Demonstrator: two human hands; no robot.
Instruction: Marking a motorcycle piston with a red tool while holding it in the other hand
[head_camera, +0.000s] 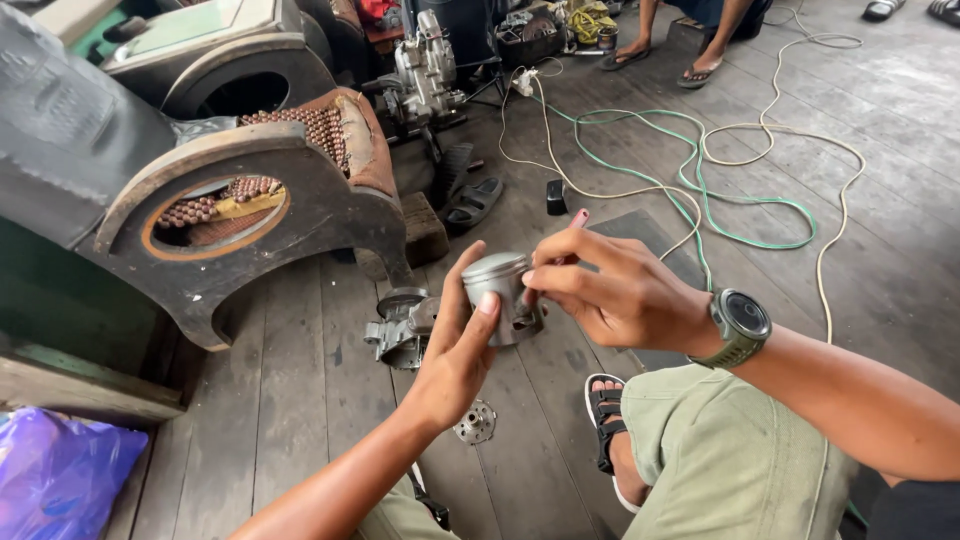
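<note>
Wooden floor boards (300, 400) run under everything, with a purple bag (60, 470) at the far left, a dark curved seat frame (250, 190) behind it, and a grey engine part (400, 330) lying low near the middle. Next comes the left hand (455, 350), closed around a small silver metal cup (500, 295) that stands upright in the air with its round top up and its long side going up and down. On the right, the right hand (610, 290), wearing a green watch (740, 325), pinches the cup's lower right side with its fingers, while green and white cords (720, 180) loop on the floor behind.
</note>
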